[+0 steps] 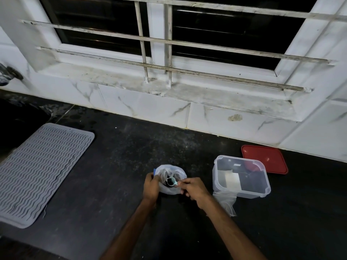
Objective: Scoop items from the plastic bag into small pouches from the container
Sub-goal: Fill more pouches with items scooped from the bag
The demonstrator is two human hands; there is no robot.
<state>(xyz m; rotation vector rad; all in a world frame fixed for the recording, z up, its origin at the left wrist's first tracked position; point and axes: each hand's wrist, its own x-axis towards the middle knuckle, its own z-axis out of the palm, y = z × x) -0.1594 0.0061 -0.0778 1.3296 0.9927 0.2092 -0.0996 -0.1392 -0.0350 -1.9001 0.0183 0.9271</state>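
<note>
1. Plastic bag [170, 191] stands open-mouthed in the middle of the worktop [122, 175], well off the back edge where the wall tiles start and just left of the container [242, 192].
2. Handling, as I judge it: thin film, soft and very light, with no stiffness of its own. It would slump or slide if let go, so it needs steadying at the rim. The film looks slippery; pinching a fold of it is safer than pressing it flat.
3. My left hand [151, 186] grips the bag's left side near the rim and keeps the mouth open.
4. My right hand [194, 188] pinches the handle of a small pale-teal scoop [171, 180]. Its bowl sits in the bag's mouth with something dark in it; I cannot tell what.
5. Looks: cloudy white, crinkled and gathered round, with a sliver of blue at the left rim. Dark contents show down the middle.
6. The container is clear and lidless, with a pale flat piece [231, 180] inside, likely the pouches. Its red lid [266, 156] lies behind it, toward the back edge.
7. One loose clear pouch [228, 201] lies at the container's near side, beside my right wrist. It is flimsy too, best taken by its open lip.
8. A grey ribbed mat [43, 171] lies towards the left end of the worktop.
</note>
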